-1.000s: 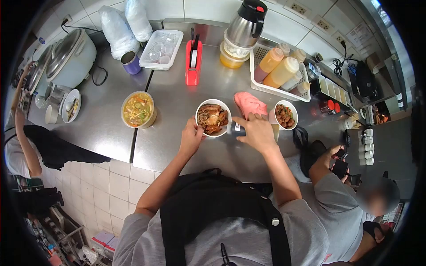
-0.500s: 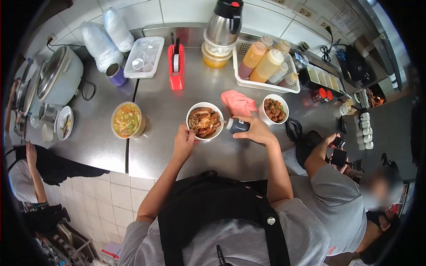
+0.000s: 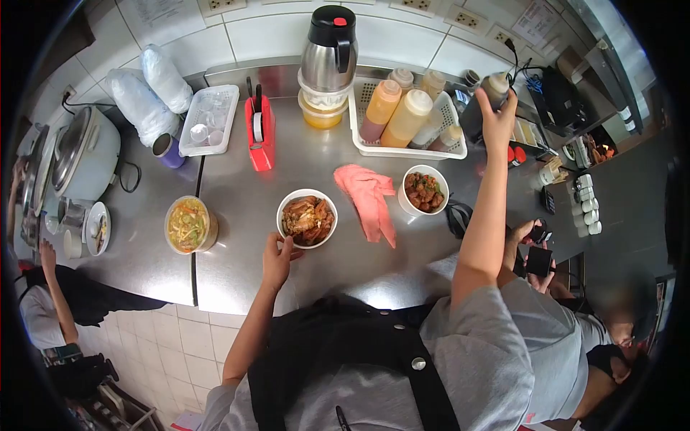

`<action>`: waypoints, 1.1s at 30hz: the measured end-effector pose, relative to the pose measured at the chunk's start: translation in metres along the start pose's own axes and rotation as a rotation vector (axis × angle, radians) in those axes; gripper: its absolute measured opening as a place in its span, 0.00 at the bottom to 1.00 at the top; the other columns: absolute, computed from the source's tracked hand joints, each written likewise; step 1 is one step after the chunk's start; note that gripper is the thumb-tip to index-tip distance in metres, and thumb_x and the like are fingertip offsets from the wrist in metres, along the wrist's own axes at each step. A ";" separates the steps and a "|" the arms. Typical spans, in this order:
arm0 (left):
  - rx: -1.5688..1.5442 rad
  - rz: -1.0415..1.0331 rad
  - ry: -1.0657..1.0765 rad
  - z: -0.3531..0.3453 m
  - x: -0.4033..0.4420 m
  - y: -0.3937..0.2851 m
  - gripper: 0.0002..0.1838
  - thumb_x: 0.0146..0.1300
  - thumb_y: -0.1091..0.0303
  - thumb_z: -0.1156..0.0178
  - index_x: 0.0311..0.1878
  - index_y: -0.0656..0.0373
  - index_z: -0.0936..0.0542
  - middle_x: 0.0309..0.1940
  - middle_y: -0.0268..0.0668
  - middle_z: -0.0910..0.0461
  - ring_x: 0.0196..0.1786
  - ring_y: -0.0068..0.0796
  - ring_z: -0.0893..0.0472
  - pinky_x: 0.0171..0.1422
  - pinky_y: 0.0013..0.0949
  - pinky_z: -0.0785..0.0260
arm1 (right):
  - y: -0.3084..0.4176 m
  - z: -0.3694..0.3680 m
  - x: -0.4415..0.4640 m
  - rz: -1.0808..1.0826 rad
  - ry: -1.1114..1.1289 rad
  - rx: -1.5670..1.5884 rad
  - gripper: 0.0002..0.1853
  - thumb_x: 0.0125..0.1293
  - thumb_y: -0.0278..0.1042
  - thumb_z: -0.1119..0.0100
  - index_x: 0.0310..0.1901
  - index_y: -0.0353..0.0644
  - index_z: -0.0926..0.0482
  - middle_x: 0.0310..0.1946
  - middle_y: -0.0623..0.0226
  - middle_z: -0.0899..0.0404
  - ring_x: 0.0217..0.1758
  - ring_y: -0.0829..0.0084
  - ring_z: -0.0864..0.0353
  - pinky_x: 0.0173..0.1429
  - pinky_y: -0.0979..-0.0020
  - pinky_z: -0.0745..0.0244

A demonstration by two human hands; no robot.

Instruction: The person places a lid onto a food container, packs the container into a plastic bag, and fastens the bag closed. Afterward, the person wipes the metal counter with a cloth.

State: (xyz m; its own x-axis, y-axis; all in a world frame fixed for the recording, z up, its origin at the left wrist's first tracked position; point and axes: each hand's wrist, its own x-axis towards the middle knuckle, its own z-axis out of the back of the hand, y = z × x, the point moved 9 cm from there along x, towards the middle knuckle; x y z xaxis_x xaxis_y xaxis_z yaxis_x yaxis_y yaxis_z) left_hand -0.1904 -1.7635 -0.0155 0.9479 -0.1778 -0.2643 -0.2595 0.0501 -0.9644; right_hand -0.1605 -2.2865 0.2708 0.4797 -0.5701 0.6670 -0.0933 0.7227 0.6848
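Note:
My left hand (image 3: 276, 263) has its fingers against the near left rim of a white bowl (image 3: 307, 246) filled with brown, sauced meat. My right hand (image 3: 499, 118) reaches far to the right, its fingers round a dark sauce squeeze bottle (image 3: 477, 113) that stands roughly upright beside the white basket (image 3: 402, 152). Part of the bottle is hidden by the hand. A crumpled pink cloth (image 3: 365, 201) lies between that bowl and a second white bowl (image 3: 424, 189) of brown chunks with green bits.
Several squeeze bottles (image 3: 407, 118) fill the basket. A thermos jug (image 3: 329, 54) stands on stacked tubs. Leftward are a red tape dispenser (image 3: 260, 140), a soup tub (image 3: 191, 225) and a rice cooker (image 3: 93, 154). A co-worker (image 3: 553, 345) with a device stands close at right; another person is far left.
My right hand has carried the squeeze bottle from the meat bowl up and right to the basket's side, turning it upright. The left hand stays at the bowl. The view has shifted slightly.

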 end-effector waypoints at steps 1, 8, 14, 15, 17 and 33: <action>-0.007 0.021 -0.017 0.000 -0.004 0.000 0.11 0.74 0.65 0.48 0.42 0.64 0.34 0.38 0.48 0.20 0.39 0.36 0.15 0.41 0.36 0.16 | -0.009 -0.005 0.016 -0.018 -0.055 -0.115 0.43 0.54 0.50 0.26 0.62 0.30 0.35 0.48 0.46 0.19 0.51 0.57 0.18 0.57 0.63 0.27; -0.039 0.087 -0.063 0.007 -0.015 0.009 0.11 0.74 0.66 0.48 0.42 0.64 0.34 0.44 0.45 0.21 0.42 0.35 0.15 0.42 0.36 0.16 | -0.207 -0.109 0.043 -0.309 0.399 -0.418 0.39 0.39 0.48 0.20 0.50 0.29 0.24 0.45 0.44 0.18 0.50 0.52 0.18 0.55 0.60 0.24; 0.001 0.068 -0.087 0.013 -0.017 -0.002 0.09 0.73 0.67 0.48 0.45 0.64 0.32 0.46 0.45 0.22 0.41 0.34 0.15 0.42 0.36 0.16 | -0.243 -0.134 0.000 -0.542 0.874 -0.211 0.50 0.37 0.57 0.21 0.60 0.33 0.26 0.56 0.51 0.22 0.57 0.56 0.22 0.54 0.64 0.25; 0.001 0.076 -0.104 0.014 -0.017 -0.002 0.09 0.73 0.67 0.48 0.45 0.64 0.32 0.46 0.45 0.22 0.41 0.34 0.15 0.42 0.36 0.16 | -0.230 -0.119 -0.010 -0.669 0.907 -0.106 0.53 0.40 0.66 0.25 0.63 0.36 0.28 0.57 0.51 0.24 0.56 0.59 0.23 0.52 0.65 0.27; -0.036 0.068 -0.092 0.014 -0.016 -0.001 0.10 0.73 0.67 0.47 0.46 0.65 0.32 0.45 0.44 0.21 0.39 0.34 0.15 0.42 0.35 0.16 | -0.211 -0.083 -0.016 -0.712 0.982 -0.308 0.60 0.43 0.73 0.30 0.70 0.35 0.38 0.59 0.48 0.26 0.59 0.59 0.25 0.57 0.64 0.29; 0.034 0.071 -0.174 0.047 -0.048 0.002 0.18 0.70 0.57 0.42 0.47 0.65 0.27 0.38 0.43 0.19 0.35 0.33 0.14 0.36 0.31 0.20 | 0.051 -0.085 -0.145 0.279 0.472 -0.118 0.32 0.47 0.27 0.27 0.58 0.54 0.21 0.48 0.67 0.23 0.52 0.61 0.26 0.54 0.64 0.29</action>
State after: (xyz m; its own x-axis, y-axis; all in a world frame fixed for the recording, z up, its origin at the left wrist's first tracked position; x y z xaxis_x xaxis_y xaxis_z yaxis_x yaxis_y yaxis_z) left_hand -0.2275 -1.7083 -0.0049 0.9459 -0.0001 -0.3244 -0.3231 0.0897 -0.9421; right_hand -0.1608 -2.1334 0.1843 0.7918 -0.1338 0.5959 -0.1873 0.8755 0.4455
